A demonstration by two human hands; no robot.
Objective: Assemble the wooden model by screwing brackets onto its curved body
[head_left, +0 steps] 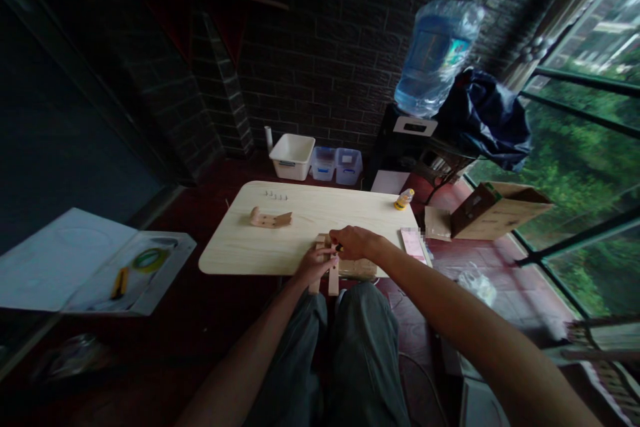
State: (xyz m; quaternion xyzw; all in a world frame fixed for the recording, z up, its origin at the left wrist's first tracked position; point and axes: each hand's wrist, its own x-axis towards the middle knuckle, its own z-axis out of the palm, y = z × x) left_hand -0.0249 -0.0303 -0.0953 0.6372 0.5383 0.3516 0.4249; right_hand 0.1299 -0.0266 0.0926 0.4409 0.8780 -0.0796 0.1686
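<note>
At the table's near edge, two parallel light wooden bars [333, 281] stick out towards my knees. My left hand [314, 263] is closed on these bars, its fingertips pressed against the wood. Just above them, my right hand [354, 242] is closed round a small black-and-yellow tool [339, 248]; its tip is hidden, so its exact kind does not show. A separate shaped wooden part [271, 219] with dark holes lies farther left on the table. Several small screw-like pieces [275, 196] stand in rows near the far left edge.
The pale table [235, 247] holds a yellow-capped bottle [405, 199] and a pink sheet [413, 244] on the right. Plastic bins [293, 155] stand behind it. An opened white box [165, 273] is at left, a cardboard box [495, 213] at right.
</note>
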